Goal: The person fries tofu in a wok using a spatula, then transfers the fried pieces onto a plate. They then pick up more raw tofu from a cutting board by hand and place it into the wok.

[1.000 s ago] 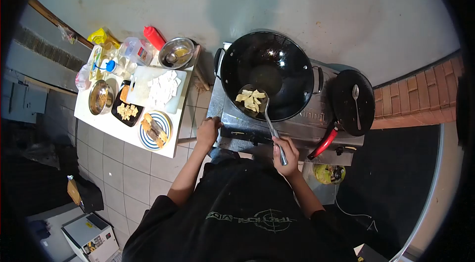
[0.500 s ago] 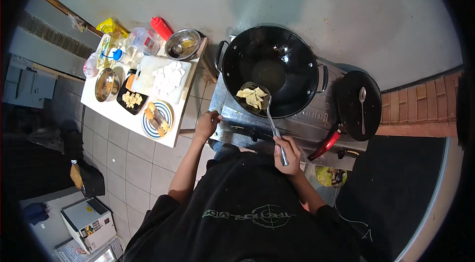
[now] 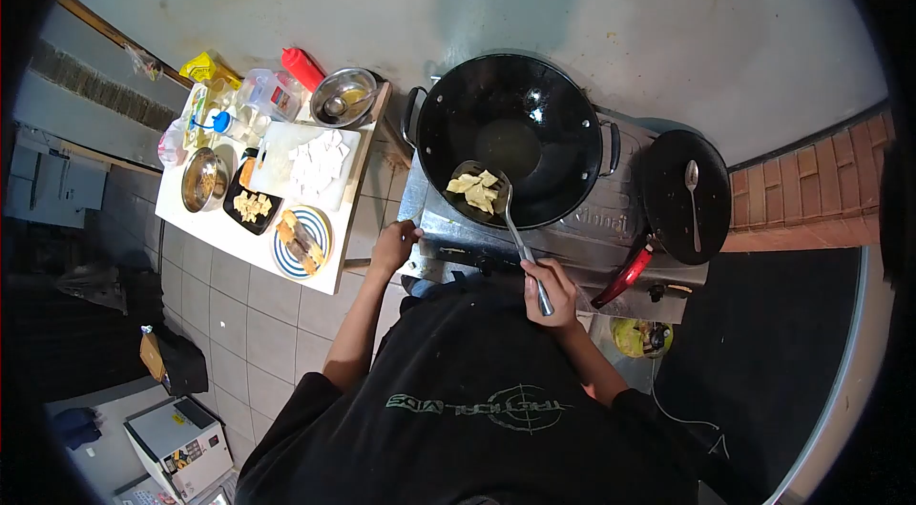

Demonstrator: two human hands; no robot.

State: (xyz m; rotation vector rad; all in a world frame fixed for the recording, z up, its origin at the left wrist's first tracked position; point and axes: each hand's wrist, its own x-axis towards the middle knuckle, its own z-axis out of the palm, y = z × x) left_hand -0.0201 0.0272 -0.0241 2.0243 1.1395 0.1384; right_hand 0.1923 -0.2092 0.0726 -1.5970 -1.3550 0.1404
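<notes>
Food pieces (image 3: 474, 192), pale, angular, on metal ladle (image 3: 510, 222), inside glossy round wok (image 3: 565, 147), beyond right fingers (image 3: 551, 277) gripping handle (image 3: 544, 298), left fingers (image 3: 409, 229) indeterminate.

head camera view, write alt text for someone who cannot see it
A person's right hand holds a metal scoop of pale yellow pieces at the near side of a black wok on a steel stove. The left hand is by the stove's front edge; a spoon lies on a black pan to the right, a table of food to the left.

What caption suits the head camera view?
Right hand holding a ladle of pale pieces over a black wok, left hand by the stove's edge.
</notes>
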